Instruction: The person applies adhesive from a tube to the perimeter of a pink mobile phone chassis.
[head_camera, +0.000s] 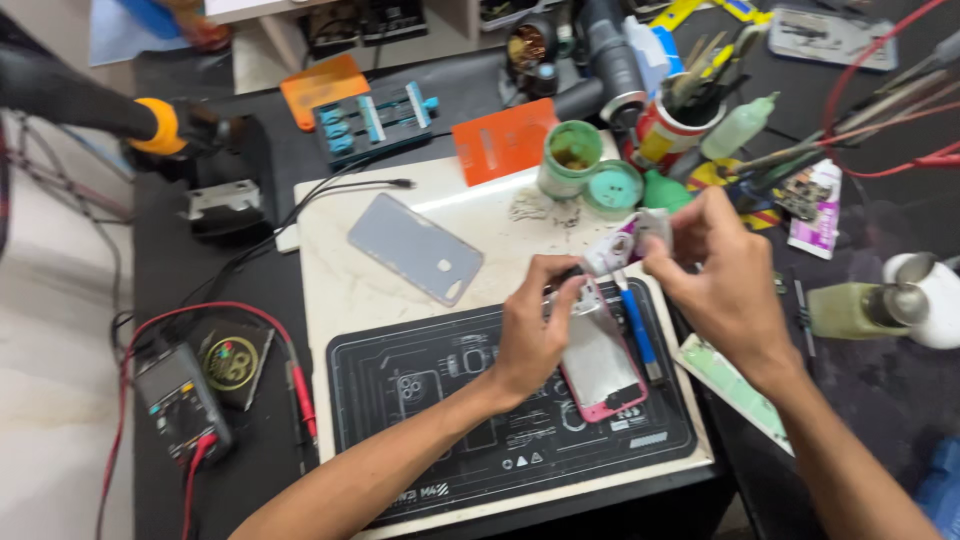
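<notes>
On the right edge of the black work mat (420, 400) lies a pink-framed phone (600, 365), opened, its pale inside showing. The left hand (535, 325) pinches its top end, while the right hand (720, 270) grasps a small white-and-pink tube (625, 240) just above it. A blue-handled tool (637, 325) lies just beside the phone. The mat's left half is bare — so is much of the pale slab (335, 290) beyond, apart from a grey phone back cover (415, 248). Behind stand an open green jar (572, 158) with dark residue inside, its lid (612, 188) alongside, and a cup (675, 125) crowded with tools. A multimeter (180, 400) sits far left.
</notes>
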